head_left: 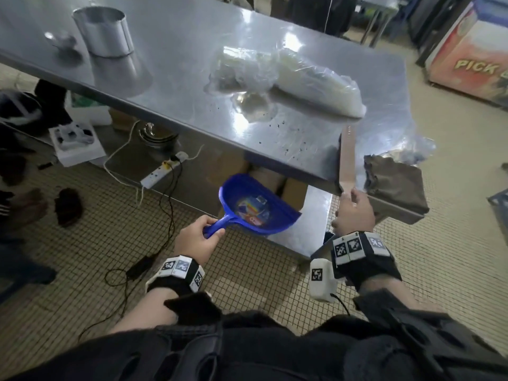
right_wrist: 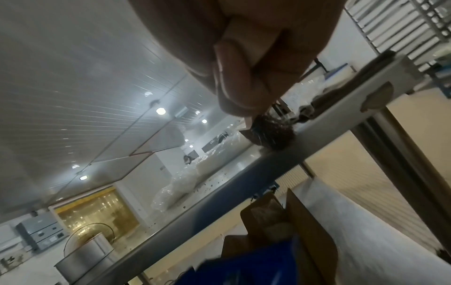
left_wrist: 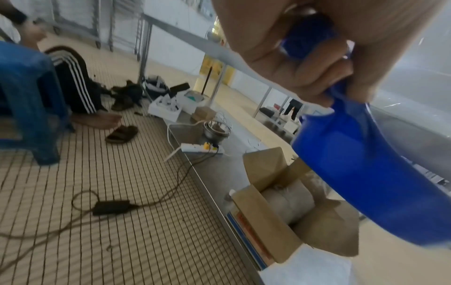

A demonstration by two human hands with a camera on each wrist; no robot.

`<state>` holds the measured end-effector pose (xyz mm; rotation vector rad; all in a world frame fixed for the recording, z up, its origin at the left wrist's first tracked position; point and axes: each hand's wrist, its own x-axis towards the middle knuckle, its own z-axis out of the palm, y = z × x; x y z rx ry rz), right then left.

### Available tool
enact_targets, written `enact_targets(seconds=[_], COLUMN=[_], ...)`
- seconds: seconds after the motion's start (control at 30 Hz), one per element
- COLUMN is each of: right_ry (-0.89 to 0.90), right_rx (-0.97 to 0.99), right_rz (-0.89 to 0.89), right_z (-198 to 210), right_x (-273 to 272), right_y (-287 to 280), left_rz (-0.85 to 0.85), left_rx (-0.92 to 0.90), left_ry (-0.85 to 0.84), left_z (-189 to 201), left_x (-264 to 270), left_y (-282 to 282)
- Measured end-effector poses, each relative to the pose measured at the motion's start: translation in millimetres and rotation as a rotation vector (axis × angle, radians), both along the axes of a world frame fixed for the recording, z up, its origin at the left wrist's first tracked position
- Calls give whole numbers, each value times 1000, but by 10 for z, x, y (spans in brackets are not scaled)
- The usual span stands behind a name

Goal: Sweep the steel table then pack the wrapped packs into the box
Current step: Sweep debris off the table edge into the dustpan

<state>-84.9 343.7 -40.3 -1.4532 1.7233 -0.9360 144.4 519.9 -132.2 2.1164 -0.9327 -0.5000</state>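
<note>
The steel table (head_left: 192,78) carries dark crumbs (head_left: 286,138) near its front right corner. Behind them lie clear wrapped packs (head_left: 316,83), with crumpled plastic wrap (head_left: 242,70) to their left. My left hand (head_left: 196,240) grips the handle of a blue dustpan (head_left: 255,204) held just below the table's front edge. My right hand (head_left: 353,213) grips the wooden handle of a brush (head_left: 347,158) lying along the table's right corner; its dark bristles (right_wrist: 273,133) touch the edge. The open cardboard box (left_wrist: 268,208) sits on the lower shelf under the dustpan.
A steel cylinder (head_left: 103,31) stands at the table's far left. A brown cloth (head_left: 393,182) lies on the right corner beside loose plastic. A power strip (head_left: 165,169) and cables run across the lower shelf and tiled floor. A seated person's legs (left_wrist: 73,83) and a blue stool (left_wrist: 26,96) are at left.
</note>
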Motion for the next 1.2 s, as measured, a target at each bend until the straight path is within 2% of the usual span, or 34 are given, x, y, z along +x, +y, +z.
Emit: enact_targets(seconds=[0.07,0.23,0.33,0.6,0.7,0.87,0.97,1.1,1.2], right_ry=[-8,-86,-122,36,80,25,-8,15,50], right_rx=[73,110,90,25,53,58,30,-15,26], right_rz=[4,129,185,-43,-25,90,61,-97,-185], right_z=[-75,-211,-160,-75,-139,-187,-90,21,44], right_x=[83,568,795,634,734,1160,1261,977,723], right_y=[24,129,137,-158,-140,33,13,-217,-448], left_rz=[30,89,63,21,27,-3,-27,-32,-22], left_rx=[-36,-46,-47,-124,-164,-145,-144,-179,-184], left_ry=[47,82,73,150,187,232,245,253,283], left_z=[3,89,141,201,175,113,94,92,87], left_x=[-42,0,57,275,361,522,572,602,620], left_y=[-106,-295,-371,-518,-517,-501,-505,-528,-537])
